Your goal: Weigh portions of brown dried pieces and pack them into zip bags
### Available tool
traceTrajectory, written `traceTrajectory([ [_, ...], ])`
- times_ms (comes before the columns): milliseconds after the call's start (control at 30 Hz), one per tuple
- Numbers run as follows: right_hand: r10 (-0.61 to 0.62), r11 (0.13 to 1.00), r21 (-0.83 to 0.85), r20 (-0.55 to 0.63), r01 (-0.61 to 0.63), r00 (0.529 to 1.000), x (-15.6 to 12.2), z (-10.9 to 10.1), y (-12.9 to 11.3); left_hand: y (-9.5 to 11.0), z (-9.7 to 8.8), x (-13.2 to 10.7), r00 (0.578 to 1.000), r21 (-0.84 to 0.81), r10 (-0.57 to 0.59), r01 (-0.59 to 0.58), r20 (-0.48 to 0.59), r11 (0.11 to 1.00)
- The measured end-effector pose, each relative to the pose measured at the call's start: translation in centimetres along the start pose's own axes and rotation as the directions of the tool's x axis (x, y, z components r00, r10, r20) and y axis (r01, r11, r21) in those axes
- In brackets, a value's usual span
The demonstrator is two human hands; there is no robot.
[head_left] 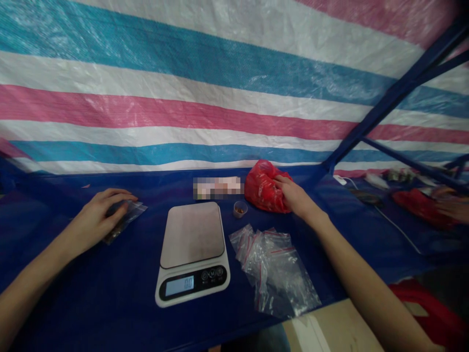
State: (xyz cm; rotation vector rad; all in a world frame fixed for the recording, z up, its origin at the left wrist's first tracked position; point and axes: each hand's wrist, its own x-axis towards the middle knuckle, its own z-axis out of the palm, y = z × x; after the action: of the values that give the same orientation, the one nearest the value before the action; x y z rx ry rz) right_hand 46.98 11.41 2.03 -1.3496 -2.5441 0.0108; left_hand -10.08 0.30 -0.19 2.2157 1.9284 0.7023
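My left hand (97, 212) is at the left of the blue surface, its fingers and thumb closed on a small clear zip bag (117, 230) with something dark inside. On the right, my right hand (293, 193) grips the side of a crumpled red plastic bag (262, 188); some fingertips are hidden against it. Between my hands lies a white kitchen scale (193, 239) with a bare metal plate, its display reading 0.0. A small clear cup (240, 210) with a little brown content stands near the red bag. Several clear zip bags (274, 269) lie overlapping right of the scale.
A blurred-out item (217, 188) sits behind the scale. Striped plastic sheeting (220, 88) hangs at the back, and a blue metal frame (381, 107) slants up at the right. Beyond it are another person's hand (452, 208), another red bag (421, 205) and a white cable (399, 230).
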Motion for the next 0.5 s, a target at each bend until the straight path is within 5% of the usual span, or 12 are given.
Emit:
traceTrajectory([
  [333,-0.056,0.993,0.102,-0.057,0.062,0.997,0.6,-1.0,0.2,0.5,-0.3,0.0,1.000,0.005,0.019,-0.019,-0.014,1.000],
  [500,0.060,0.965,0.262,-0.294,0.021,0.954,1.0,-2.6,-0.7,1.0,-0.5,0.0,1.000,0.006,0.028,-0.028,0.006,1.000],
])
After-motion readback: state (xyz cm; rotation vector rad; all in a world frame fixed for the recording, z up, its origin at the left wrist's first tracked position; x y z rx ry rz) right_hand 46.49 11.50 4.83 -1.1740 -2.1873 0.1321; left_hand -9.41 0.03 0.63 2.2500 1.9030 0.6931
